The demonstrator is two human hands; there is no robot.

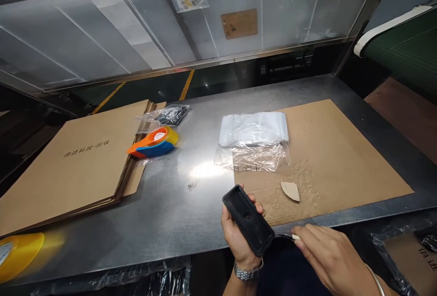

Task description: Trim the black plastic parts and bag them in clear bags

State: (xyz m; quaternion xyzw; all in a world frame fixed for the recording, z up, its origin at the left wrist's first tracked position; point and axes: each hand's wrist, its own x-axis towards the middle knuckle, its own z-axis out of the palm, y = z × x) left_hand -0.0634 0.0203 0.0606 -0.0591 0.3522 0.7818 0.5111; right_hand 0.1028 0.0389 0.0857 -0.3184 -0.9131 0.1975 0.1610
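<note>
Black phone case (248,220) held in left hand (239,237), just off the near edge of the steel table (177,205), inner side up and tilted, one end rising above the table edge. Left fingers (256,201) wrapped round the far long side of the case, thumb side hidden under it, wristwatch (248,272) just below on the wrist. Right hand (327,255) right of the case, fingers pinched on a thin tool (290,236) whose dark tip touches the lower right corner of the case. Beyond the case, on the table, a brown cardboard sheet (341,150), with a small pale wedge-shaped piece (291,191) lying near the case and well apart from both hands. Farther back from the case, on the sheet's left edge, a stack of clear plastic bags (253,128) with a crumpled clear bag (254,158) in front of it. Far left of the case, an orange and blue tape dispenser (155,142), a pile of flat cardboard boxes (75,164), and a small bag with dark contents (172,114). Blurred yellow object (20,252) at the table's near left corner.
</note>
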